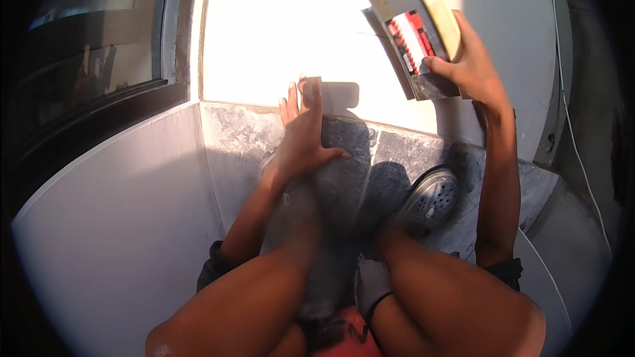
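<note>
My right hand (473, 73) grips a wide plastering trowel (399, 1) in front of the bright wall, thumb across its face. The trowel has a flat grey blade, a curved cream edge piece and a red-and-white label; another thin grey edge shows behind it. My left hand (301, 129) is raised low at the wall, fingers stretched upward and thumb spread to the right. A small grey patch shows beside its fingertips, and I cannot make out what it is. Whether those fingers touch the wall is unclear.
A white wall (278, 33) in strong sun rises from a grey tiled ledge (238, 132). My feet in grey clogs (433, 195) rest on the ledge. At the left stand a dark-framed window (132, 109) and a low pale wall (126, 205). A white cable (564, 92) hangs at right.
</note>
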Tool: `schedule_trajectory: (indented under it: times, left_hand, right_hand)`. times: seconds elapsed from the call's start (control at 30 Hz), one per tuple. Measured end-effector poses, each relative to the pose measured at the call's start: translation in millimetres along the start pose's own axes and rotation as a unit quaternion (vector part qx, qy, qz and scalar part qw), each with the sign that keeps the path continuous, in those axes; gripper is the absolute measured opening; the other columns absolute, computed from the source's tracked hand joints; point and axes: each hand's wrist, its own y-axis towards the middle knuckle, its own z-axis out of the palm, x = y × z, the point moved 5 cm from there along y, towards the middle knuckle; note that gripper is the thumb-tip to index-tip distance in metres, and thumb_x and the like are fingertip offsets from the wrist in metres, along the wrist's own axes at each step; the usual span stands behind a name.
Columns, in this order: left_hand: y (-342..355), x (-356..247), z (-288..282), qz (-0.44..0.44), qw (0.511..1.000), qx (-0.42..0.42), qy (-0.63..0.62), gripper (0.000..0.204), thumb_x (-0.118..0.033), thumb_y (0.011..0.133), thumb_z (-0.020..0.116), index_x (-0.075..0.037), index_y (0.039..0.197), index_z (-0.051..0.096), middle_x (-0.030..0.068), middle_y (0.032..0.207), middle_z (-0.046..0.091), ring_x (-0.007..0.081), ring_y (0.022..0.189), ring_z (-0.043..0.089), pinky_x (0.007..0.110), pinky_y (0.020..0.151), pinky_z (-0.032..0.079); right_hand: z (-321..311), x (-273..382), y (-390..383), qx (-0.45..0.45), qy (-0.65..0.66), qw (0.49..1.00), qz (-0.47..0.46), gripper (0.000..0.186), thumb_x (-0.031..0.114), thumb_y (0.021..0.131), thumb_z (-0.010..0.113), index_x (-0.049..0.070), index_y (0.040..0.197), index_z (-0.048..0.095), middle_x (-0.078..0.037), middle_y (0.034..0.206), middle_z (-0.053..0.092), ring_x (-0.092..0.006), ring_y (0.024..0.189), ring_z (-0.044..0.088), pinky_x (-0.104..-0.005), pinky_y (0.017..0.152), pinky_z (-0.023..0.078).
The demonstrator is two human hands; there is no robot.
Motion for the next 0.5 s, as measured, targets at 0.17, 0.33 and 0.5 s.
schedule_trajectory:
  times: [0.17, 0.33, 0.5]
  left_hand:
    - [-12, -17, 54, 0.050, 0.999, -0.013, 0.011, 0.126, -0.064, 0.089, 0.075, 0.003, 0.171, 0.006, 0.0362, 0.176, -0.001, 0.0600, 0.161, -0.004, 0.076, 0.125, 0.007]
    - [-50, -28, 72, 0.043, 0.997, 0.008, 0.056, 0.117, -0.068, 0.097, 0.063, 0.007, 0.169, 0.009, 0.0391, 0.174, 0.000, 0.0623, 0.160, -0.001, 0.076, 0.124, 0.011]
    - [-48, -35, 68, 0.065, 0.995, 0.012, 0.074, 0.114, -0.068, 0.099, 0.061, 0.008, 0.169, 0.011, 0.0397, 0.174, -0.001, 0.0640, 0.159, 0.000, 0.077, 0.123, 0.012]
  right_hand:
    - [19, -27, -54, -0.159, 0.202, 0.965, 0.043, 0.062, 0.003, 0.101, 0.071, 0.000, 0.154, 0.038, -0.015, 0.139, 0.059, -0.0197, 0.129, 0.058, -0.0362, 0.112, 0.047]
    - [71, -45, -62, -0.244, 0.066, 0.966, 0.051, 0.084, 0.016, 0.086, 0.089, 0.000, 0.151, 0.040, -0.018, 0.135, 0.061, -0.0255, 0.125, 0.063, -0.0386, 0.106, 0.051]
    - [99, -30, -53, -0.248, -0.005, 0.967, 0.057, 0.099, 0.013, 0.081, 0.088, 0.001, 0.157, 0.026, -0.028, 0.126, 0.070, -0.0391, 0.114, 0.073, -0.0452, 0.105, 0.054]
